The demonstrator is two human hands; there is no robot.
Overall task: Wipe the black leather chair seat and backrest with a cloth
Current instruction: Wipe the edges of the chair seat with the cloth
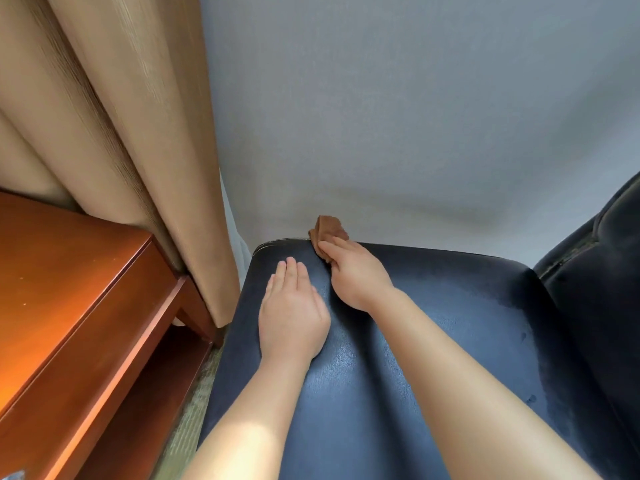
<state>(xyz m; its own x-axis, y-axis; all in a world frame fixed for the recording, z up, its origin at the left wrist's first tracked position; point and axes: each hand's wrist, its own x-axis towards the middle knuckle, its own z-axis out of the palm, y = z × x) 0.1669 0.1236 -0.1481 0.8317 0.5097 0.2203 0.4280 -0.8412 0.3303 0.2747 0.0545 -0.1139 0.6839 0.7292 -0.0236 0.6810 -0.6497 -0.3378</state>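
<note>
Right hand: fingers curled round brown cloth, pressing it on far edge of black seat, by the wall. Left hand: flat, fingers straight & together, resting on seat just beside. Seat leather dark w/ sheen, far-left rim scuffed pale; looked part-wiped, est. only. Backrest at right, untouched. Curtain & wooden table at left.

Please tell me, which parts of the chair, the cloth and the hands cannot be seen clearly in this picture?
- Cloth, head view: mostly hidden under the right hand; only its far end shows.
- Right hand fingertips: covered by its own back.
- Chair: cut off by the right and bottom edges.
- Left hand palm: pressed flat on the leather, unseen.
</note>
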